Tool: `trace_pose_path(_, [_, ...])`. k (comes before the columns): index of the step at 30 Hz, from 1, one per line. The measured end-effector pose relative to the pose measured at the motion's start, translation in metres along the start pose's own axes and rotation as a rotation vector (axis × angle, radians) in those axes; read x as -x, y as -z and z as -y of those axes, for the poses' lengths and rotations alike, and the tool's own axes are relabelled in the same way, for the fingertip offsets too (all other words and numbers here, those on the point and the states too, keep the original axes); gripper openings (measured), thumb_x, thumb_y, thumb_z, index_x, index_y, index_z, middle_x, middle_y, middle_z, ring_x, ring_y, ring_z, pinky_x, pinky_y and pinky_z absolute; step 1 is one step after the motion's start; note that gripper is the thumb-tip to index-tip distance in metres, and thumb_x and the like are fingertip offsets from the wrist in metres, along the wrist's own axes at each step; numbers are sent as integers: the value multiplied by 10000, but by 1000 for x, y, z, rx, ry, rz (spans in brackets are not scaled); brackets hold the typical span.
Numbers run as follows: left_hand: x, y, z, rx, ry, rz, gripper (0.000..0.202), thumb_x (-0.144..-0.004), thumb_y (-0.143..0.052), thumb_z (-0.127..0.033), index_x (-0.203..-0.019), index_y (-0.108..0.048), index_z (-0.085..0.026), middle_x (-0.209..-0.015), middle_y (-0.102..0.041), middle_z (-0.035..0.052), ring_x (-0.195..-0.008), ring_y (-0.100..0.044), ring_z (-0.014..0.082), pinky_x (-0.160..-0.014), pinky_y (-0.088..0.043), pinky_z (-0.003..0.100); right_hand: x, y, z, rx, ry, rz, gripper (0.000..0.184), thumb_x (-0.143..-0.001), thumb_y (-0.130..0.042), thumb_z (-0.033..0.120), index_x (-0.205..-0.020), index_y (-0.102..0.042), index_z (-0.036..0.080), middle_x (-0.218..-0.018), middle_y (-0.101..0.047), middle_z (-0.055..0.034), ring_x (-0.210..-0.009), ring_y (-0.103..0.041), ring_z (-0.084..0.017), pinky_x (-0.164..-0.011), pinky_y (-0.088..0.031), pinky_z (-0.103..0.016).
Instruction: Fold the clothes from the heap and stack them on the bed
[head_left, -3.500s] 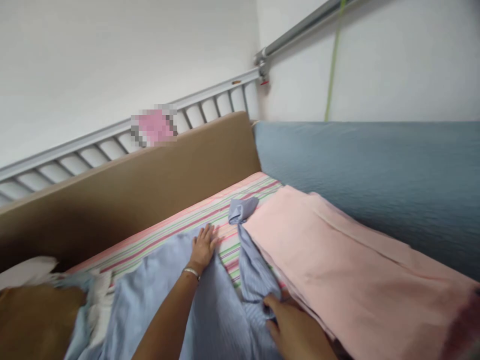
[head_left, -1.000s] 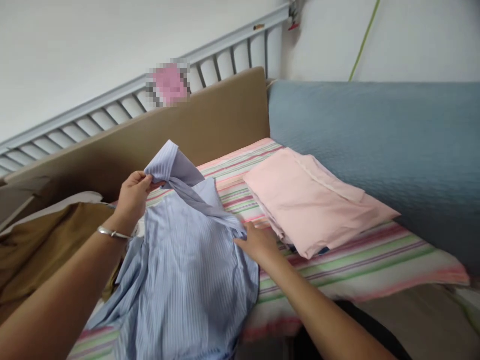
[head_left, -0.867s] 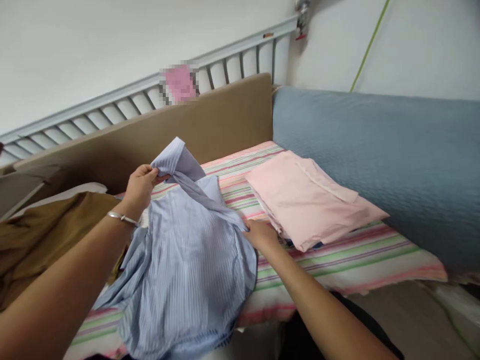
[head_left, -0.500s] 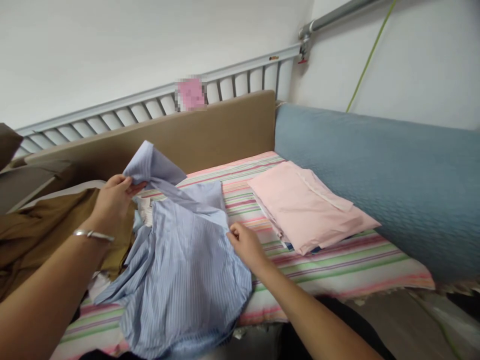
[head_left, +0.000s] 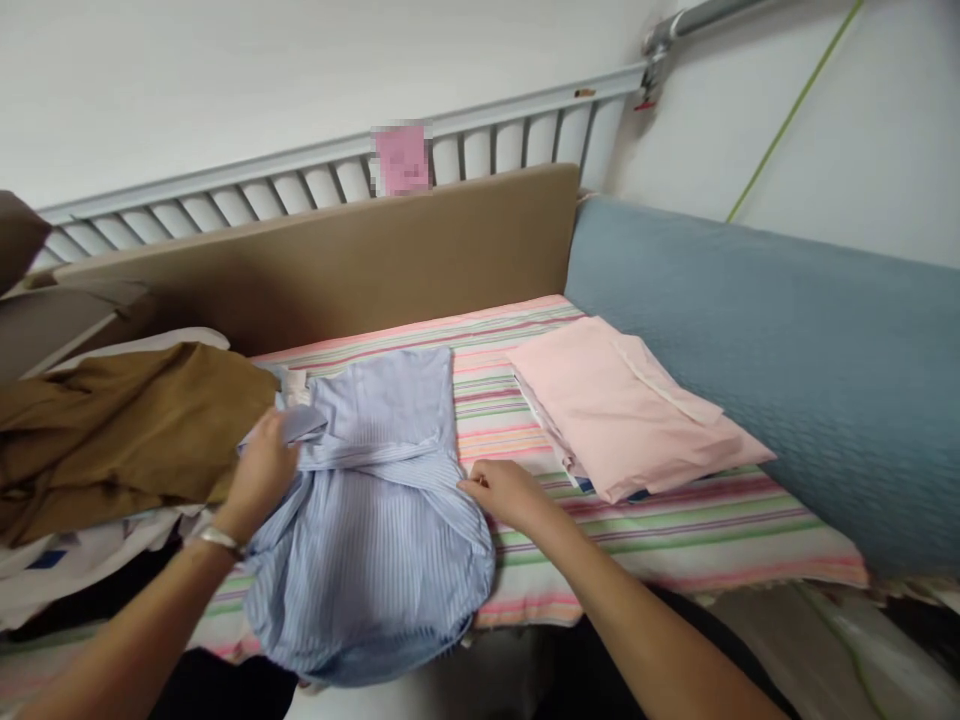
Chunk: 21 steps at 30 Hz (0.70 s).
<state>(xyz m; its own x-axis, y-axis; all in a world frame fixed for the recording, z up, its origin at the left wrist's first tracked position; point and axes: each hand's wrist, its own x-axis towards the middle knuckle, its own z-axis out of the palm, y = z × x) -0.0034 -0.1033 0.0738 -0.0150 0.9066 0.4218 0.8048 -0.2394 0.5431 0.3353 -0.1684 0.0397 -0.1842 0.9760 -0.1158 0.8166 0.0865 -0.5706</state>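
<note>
Your blue striped shirt (head_left: 371,570) lies on the striped sheet (head_left: 486,395), seemingly only partly folded: one sleeve (head_left: 375,455) runs across it, while the body is spread wide, its rounded end passing the sheet's near edge. Your left hand (head_left: 266,468) grips the sleeve's end; your right hand (head_left: 504,490) pinches the shirt's side. The pink cloth (head_left: 615,410) on the right looks neatly folded; the brown garment (head_left: 142,430) on the left is loose.

Blue striped shirt (head_left: 382,530): was matt, creased cloth.
Pink cloth (head_left: 615,410): was smooth, matt.
Bangle (head_left: 220,540): was glossy metal.
Blue cover (head_left: 735,330): was textured, matt cloth.
Brown panel (head_left: 375,265): looked smooth, matt.
</note>
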Motion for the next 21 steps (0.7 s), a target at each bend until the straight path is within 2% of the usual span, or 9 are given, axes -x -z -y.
trace_pose_path(2, [35, -31, -27, 12, -76, 166, 312, -693, -584, -274, -998, -604, -211, -1124, -624, 67, -1101, -535, 264, -1039, -352, 420, 12, -2, 0, 72, -35, 82, 354, -788, -527, 516, -751, -649, 187, -751, -680, -48, -691, -594, -172, -565, -326, -248])
trace_pose_path(3, [54, -45, -42, 29, -144, 327, 320, -730, -556, -280, -1041, -607, -227, -1160, -617, 57, -1115, -531, 247, -1041, -353, 405, 19, -5, 0, 104, -49, 111, 374, -760, -547, 545, -776, -655, 187, -773, -686, -60, -704, -602, -187, -569, -331, -255])
trace_pose_path(4, [73, -59, -58, 53, -194, 449, 329, -763, -517, -272, -1079, -604, -246, -1184, -611, 45, -1132, -521, 233, -1043, -349, 398, 24, -9, 0, 135, -53, 133, 378, -736, -571, 546, -816, -659, 186, -809, -692, -72, -727, -611, -204, -578, -338, -262])
trace_pose_path(6, [109, -80, -87, 132, -179, 562, 320, -786, -479, -258, -1076, -613, -262, -1146, -627, 42, -1114, -528, 222, -1024, -364, 389, 34, -18, -1, 191, -46, 161, 340, -727, -593, 473, -893, -661, 184, -880, -696, -94, -779, -621, -229, -599, -350, -272])
trace_pose_path(8, [137, -93, -108, 262, 5, 556, 267, -786, -480, -272, -1008, -627, -251, -1038, -657, 57, -1023, -571, 217, -960, -410, 376, 39, -25, -4, 222, -30, 159, 257, -752, -559, 367, -894, -661, 179, -896, -695, -100, -799, -621, -232, -603, -345, -273])
trace_pose_path(10, [158, -101, -121, 463, 272, 539, 236, -757, -521, -300, -963, -616, -232, -950, -666, 66, -926, -605, 210, -879, -449, 361, 40, -28, -7, 200, -15, 145, 200, -773, -518, 314, -820, -657, 178, -831, -691, -79, -746, -610, -205, -572, -319, -261])
trace_pose_path(15, [181, -111, -133, 1038, 833, 564, 448, -590, -664, -273, -1016, -545, -204, -904, -655, 53, -841, -623, 176, -751, -457, 294, 40, -26, -6, -15, 50, 81, 208, -797, -501, 324, -701, -623, 186, -674, -644, -3, -616, -536, -123, -531, -277, -230])
trace_pose_path(17, [183, -115, -134, 1146, 913, 563, 453, -548, -694, -246, -974, -550, -189, -846, -646, 38, -766, -614, 148, -698, -441, 263, 40, -28, -2, -65, 77, 63, 201, -794, -499, 294, -689, -629, 183, -656, -638, 4, -609, -525, -112, -536, -277, -225])
trace_pose_path(21, [188, -130, -130, 1195, 892, 529, 526, -494, -766, -280, -958, -541, -177, -726, -617, 10, -633, -569, 121, -585, -390, 238, 36, -43, 5, -111, 85, 85, 188, -758, -494, 243, -686, -656, 178, -660, -654, -4, -591, -513, -106, -520, -258, -223])
